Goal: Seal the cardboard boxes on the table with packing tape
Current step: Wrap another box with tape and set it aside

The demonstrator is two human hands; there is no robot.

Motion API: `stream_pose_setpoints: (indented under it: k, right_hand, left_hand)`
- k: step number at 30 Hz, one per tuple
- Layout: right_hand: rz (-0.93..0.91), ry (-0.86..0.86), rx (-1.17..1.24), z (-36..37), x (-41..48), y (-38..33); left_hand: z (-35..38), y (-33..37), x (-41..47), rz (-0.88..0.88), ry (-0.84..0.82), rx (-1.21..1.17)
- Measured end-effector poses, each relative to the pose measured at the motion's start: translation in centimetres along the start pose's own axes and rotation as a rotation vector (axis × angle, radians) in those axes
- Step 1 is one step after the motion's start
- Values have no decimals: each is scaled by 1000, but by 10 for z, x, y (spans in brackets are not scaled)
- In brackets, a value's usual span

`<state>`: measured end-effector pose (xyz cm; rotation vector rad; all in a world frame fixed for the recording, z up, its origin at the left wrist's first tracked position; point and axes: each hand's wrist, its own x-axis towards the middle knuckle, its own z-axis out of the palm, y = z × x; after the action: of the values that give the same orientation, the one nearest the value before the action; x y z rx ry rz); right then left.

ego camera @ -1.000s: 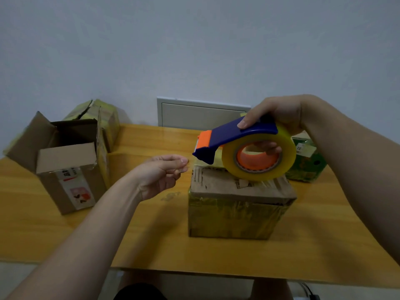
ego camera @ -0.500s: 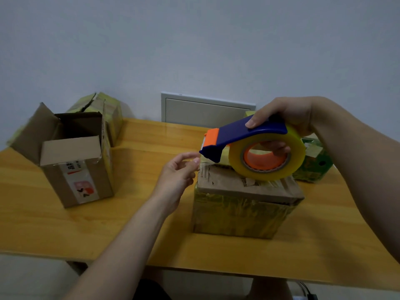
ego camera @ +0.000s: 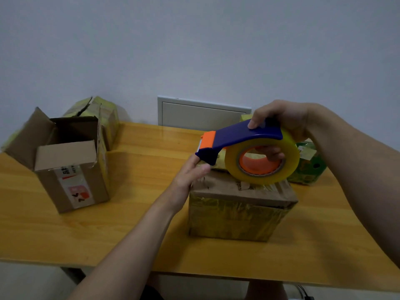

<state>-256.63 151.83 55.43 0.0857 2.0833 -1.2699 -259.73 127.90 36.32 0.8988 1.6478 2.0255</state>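
Note:
A closed cardboard box (ego camera: pixel 240 211), its sides wrapped in yellowish tape, stands on the wooden table (ego camera: pixel 129 217) in front of me. My right hand (ego camera: pixel 279 118) grips a blue and orange tape dispenser (ego camera: pixel 238 137) just above the box's top, fingers through the core of the yellow tape roll (ego camera: pixel 291 156). My left hand (ego camera: pixel 190 174) is at the dispenser's front end. Its thumb and fingers pinch together under the blue nose, apparently on the tape end. An open cardboard box (ego camera: pixel 71 169) with raised flaps stands at the left.
Behind the open box lies another taped box (ego camera: pixel 108 118) against the wall. A green box (ego camera: pixel 309 167) sits at the right behind the tape roll. A white wall panel (ego camera: pixel 201 113) is behind the table. The table's near edge runs close to my body.
My left hand has moved right from beside the box up to the dispenser's nose and closed its fingers there. The dispenser has stayed above the box in my right hand.

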Motion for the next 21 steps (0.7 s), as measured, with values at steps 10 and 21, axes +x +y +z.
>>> stream_pose_setpoints:
  k: [10, 21]
  right_hand:
    - [-224, -14, 154, -12, -6, 35]
    - [-441, 72, 253, 4, -2, 60]
  left_hand:
    - [-13, 6, 9, -28, -67, 119]
    - [-10, 4, 10, -23, -56, 110]
